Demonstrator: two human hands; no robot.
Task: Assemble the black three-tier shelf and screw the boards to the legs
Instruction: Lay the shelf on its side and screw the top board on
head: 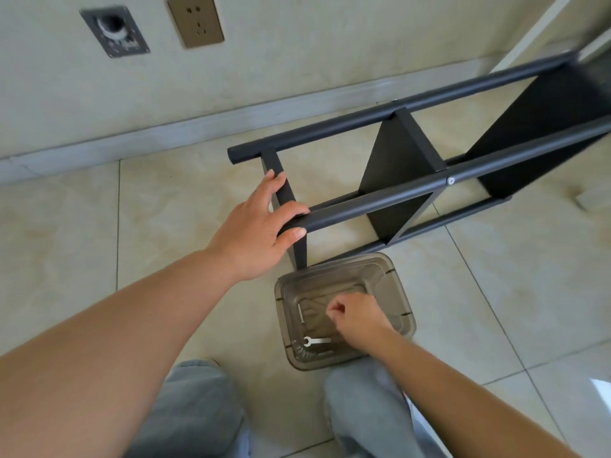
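Black shelf lies on its side on the tiled floor, frame centre to upper right. Left hand grips a leg end beside the end board. Right hand, fingers curled, reaches into clear bin, lower centre; grip content unclear. Wrench in bin.

Left arm stretched forward, left hand curled in a grip, right arm reaching down, right hand fingers curled, perhaps pinching something small
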